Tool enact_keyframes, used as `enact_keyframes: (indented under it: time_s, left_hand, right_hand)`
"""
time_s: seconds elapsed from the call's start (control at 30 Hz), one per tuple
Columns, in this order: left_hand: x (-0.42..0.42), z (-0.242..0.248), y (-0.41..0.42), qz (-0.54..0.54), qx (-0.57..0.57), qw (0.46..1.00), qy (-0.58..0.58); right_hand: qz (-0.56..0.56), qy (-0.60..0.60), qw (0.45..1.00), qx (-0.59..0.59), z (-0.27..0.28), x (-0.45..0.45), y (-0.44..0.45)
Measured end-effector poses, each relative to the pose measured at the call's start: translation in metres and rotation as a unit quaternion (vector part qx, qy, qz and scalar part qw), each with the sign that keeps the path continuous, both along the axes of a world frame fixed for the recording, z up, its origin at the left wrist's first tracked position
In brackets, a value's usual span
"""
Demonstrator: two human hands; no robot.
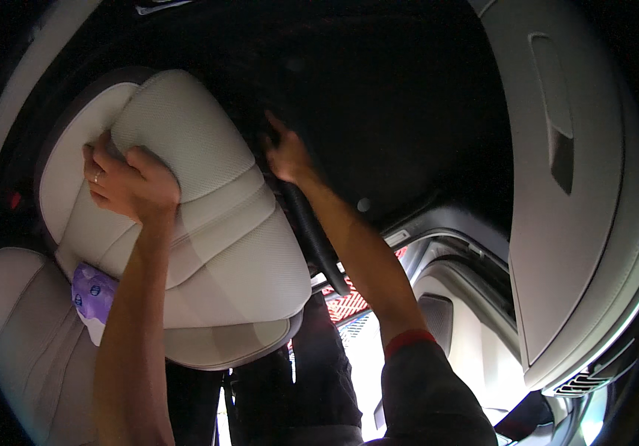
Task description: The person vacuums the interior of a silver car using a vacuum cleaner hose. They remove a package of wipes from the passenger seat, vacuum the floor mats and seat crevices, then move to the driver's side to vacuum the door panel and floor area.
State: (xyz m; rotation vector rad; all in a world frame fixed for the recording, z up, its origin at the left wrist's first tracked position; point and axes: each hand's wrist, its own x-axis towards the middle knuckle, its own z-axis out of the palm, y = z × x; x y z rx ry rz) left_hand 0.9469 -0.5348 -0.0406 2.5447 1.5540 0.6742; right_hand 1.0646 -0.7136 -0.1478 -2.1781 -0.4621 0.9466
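Observation:
A light-coloured car seat (213,234) with perforated panels lies before me, tilted in the view. My left hand (132,181), with a ring on one finger, has its fingers curled over a raised edge of the upholstery. Beyond the seat's right side, my right hand (286,150) reaches into the dark footwell, near the upper end of a black ribbed vacuum hose or tube (314,234). Shadow hides its fingertips, and whether it holds anything is unclear. A purple and white soft packet (93,295) lies against the seat beside my left forearm.
Another light seat (18,312) is at the lower left. The glove box and dashboard (565,223) curve along the right. Below it stands the open door panel (475,318), with the door sill (403,237) and a red grated floor (347,301) outside.

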Motion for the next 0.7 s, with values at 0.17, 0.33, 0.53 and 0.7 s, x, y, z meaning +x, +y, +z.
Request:
enact_keyframes:
  time_s: [0.17, 0.33, 0.53, 0.7]
  left_hand:
    - [-0.004, 0.004, 0.004, -0.001, 0.002, 1.000, 0.006]
    - [-0.005, 0.002, -0.001, -0.005, 0.017, 1.000, 0.004]
    - [-0.006, -0.003, 0.004, -0.006, 0.032, 0.999, 0.010]
    - [-0.005, -0.008, 0.005, -0.001, 0.029, 1.000, 0.001]
  right_hand:
    - [0.112, 0.005, 0.982, -0.155, 0.042, 0.029, 0.055]
    - [0.118, -0.038, 0.983, -0.137, 0.040, 0.007, 0.021]
    - [0.080, 0.075, 0.978, -0.175, 0.032, 0.023, 0.052]
    - [-0.043, 0.140, 0.983, -0.112, 0.016, -0.006, -0.005]
